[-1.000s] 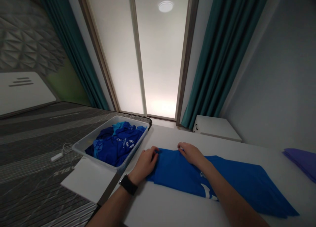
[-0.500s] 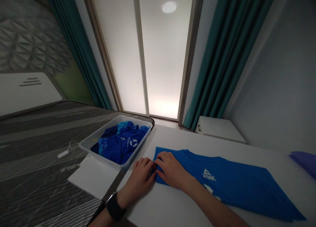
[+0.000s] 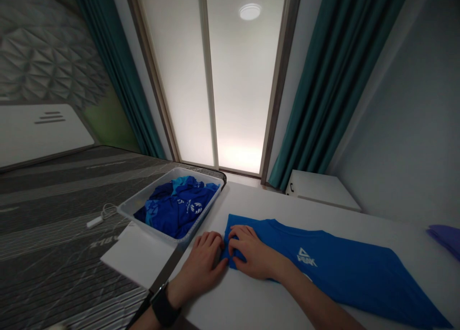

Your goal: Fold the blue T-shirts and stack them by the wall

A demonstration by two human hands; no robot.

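A blue T-shirt (image 3: 352,267) with a white PEAK logo lies folded lengthwise on the white table, its narrow end to the left. My right hand (image 3: 253,253) rests on that end, fingers curled into the cloth and thumb bent toward them. At the shirt's left edge, my left hand (image 3: 204,259) has its fingers bent and its thumb against the edge; some fingertips are hidden. A dark watch (image 3: 164,303) is on my left wrist. My right forearm covers part of the lower print.
A translucent plastic bin (image 3: 138,196) holding crumpled blue clothes (image 3: 179,203) stands left of the shirt, partly over the dark patterned bed (image 3: 72,196). A white cable plug (image 3: 95,221) lies beside it. Purple cloth (image 3: 445,239) sits at the far right of the white table (image 3: 262,200).
My view has shifted slightly. My right hand's thumb and fingers have drawn a little apart from my left hand, which stays at the T-shirt's left edge. The T-shirt is otherwise much the same.
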